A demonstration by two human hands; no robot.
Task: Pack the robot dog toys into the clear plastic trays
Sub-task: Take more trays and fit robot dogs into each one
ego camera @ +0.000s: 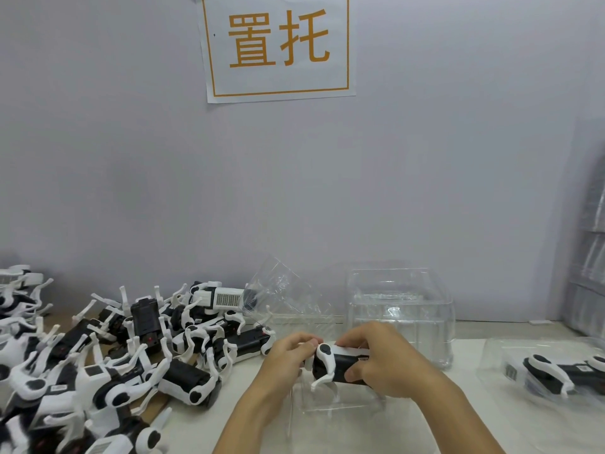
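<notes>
I hold one black-and-white robot dog toy [332,363] with both hands just above a clear plastic tray [340,399] on the table. My left hand [288,358] grips its front end. My right hand [376,355] wraps around its black body, thumb below. A white leg hangs down toward the tray. A big pile of loose robot dog toys [108,362] covers the table at the left. At the right lies a packed tray [543,371] with a dog inside.
A stack of clear trays [401,309] stands behind my hands by the wall. Another clear tray [281,293] leans tilted beside the pile. More clear packaging [589,257] is stacked at the far right. A paper sign [278,44] hangs on the wall.
</notes>
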